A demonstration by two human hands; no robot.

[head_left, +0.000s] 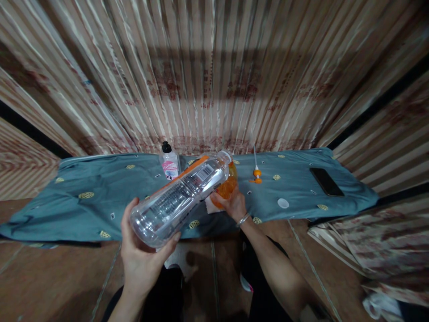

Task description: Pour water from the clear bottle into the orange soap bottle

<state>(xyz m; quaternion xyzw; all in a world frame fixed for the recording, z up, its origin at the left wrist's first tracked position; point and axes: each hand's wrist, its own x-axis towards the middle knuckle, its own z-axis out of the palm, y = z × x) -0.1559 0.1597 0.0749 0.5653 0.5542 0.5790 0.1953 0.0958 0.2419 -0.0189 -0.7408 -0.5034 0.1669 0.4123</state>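
Now grip of left hand (144, 261) clasps clear bottle (181, 201) near base, slanted, mouth by orange bottle (229, 184), which right hand (233, 205) holds over surface (100, 183). Loose hold could drop clear bottle; sudden jerk could knock both.

it looks like a room in a home: pleated, red-printed sheeting (187, 89) rises behind the back edge of a table (97, 179) draped in patterned teal fabric, above a brown tiled floor (67, 281).
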